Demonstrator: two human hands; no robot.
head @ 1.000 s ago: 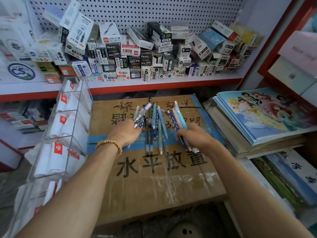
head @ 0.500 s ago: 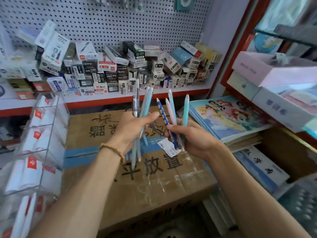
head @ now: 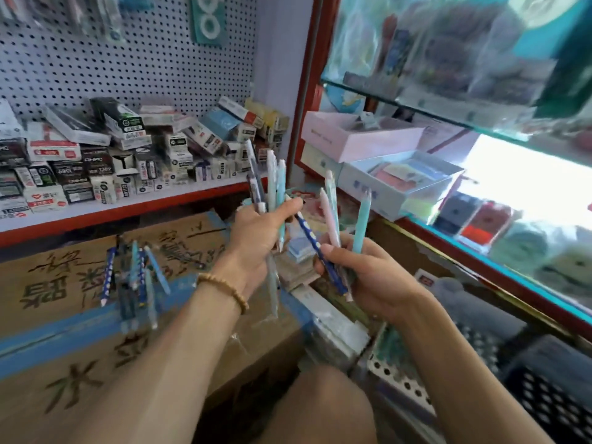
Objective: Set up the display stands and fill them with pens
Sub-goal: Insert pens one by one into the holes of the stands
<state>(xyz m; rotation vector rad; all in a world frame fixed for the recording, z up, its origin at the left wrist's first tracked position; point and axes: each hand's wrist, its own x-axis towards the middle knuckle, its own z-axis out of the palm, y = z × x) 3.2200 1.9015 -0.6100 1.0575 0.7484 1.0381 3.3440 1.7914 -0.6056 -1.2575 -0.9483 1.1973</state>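
Observation:
My left hand (head: 256, 241) grips a bunch of upright pens (head: 274, 181), dark blue and pale teal, with its thumb stretched over them. My right hand (head: 365, 277) holds several more pens (head: 362, 219), pink, teal and a blue dotted one (head: 315, 248) slanting toward the left hand. Both hands hover close together above the right end of a cardboard box (head: 80, 283). Several loose pens (head: 134, 277) lie on the box top. No display stand is in view.
A red-edged shelf (head: 128, 206) with piled pen boxes (head: 134, 149) runs under a pegboard at the back left. A glass counter (head: 512, 238) with boxes stands to the right. A black crate (head: 551, 395) sits at the lower right. My knee (head: 314, 408) is below the hands.
The view has swung right, so the clear stand on the left is out of sight. Both hands carried their pens up and to the right, off the box.

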